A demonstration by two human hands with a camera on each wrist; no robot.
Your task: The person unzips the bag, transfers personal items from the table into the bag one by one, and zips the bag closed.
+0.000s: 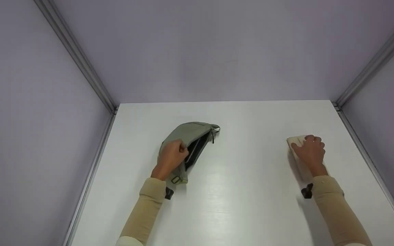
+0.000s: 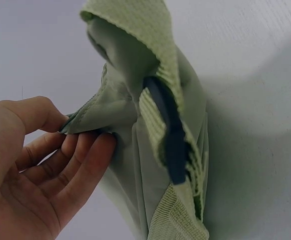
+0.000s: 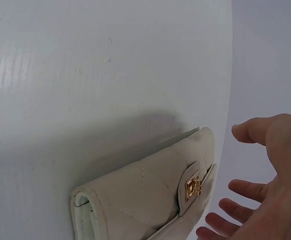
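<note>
A grey-green fabric waist bag (image 1: 190, 136) lies left of centre on the white table (image 1: 245, 191), its zip mouth gaping dark. My left hand (image 1: 178, 152) grips the near lip of that opening. In the left wrist view the thumb and fingers (image 2: 85, 160) pinch the bag's edge (image 2: 83, 120), and a dark blue strap (image 2: 168, 135) shows inside the fold. At the right lies a cream quilted wallet (image 1: 295, 141) with a gold clasp (image 3: 193, 186). My right hand (image 1: 308, 145) is over it, fingers spread (image 3: 240, 170), and in the right wrist view they stand apart from the wallet (image 3: 145, 197).
Lilac wall panels with metal rails (image 1: 80, 61) enclose the table on the left, back and right. The wallet sits close to the right edge (image 1: 364, 150). Small black devices hang at both wrists (image 1: 169, 193).
</note>
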